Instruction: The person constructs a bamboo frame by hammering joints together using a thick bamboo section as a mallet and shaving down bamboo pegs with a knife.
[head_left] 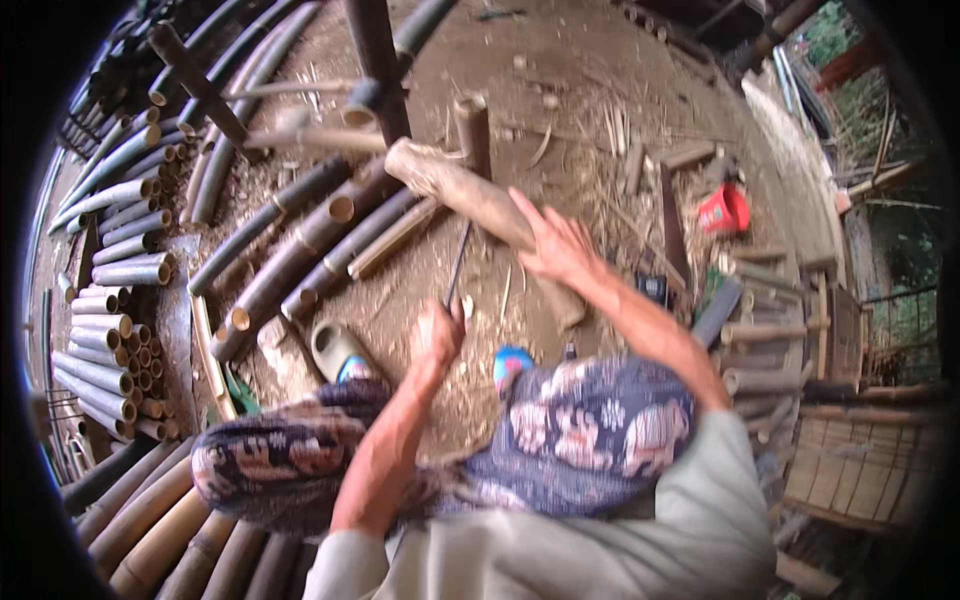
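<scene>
Log point(465, 192): laid slantwise before the patterned trousers point(590, 425), its pale, roughened end at the upper left, its other end lower at the right; an upright post point(473, 125) is seen just behind it, but what bears its weight cannot be told
Handling: a firm pin on the log seems called for, so that it is not rolled; the thin dark tool point(459, 262) is best aimed clear of the steadying fingers and the legs, and light, even pressure is judged safer than force
Left hand: point(438, 332) closed in a fist around the tool's lower end, by which the grip is hidden; the tip is pointed up at the log's underside, though contact cannot be confirmed
Right hand: point(562, 248) partly open, laid over the log with fingers stretched along it and the thumb spread apart
Red bucket: point(724, 211) left well apart, on the littered ground
</scene>
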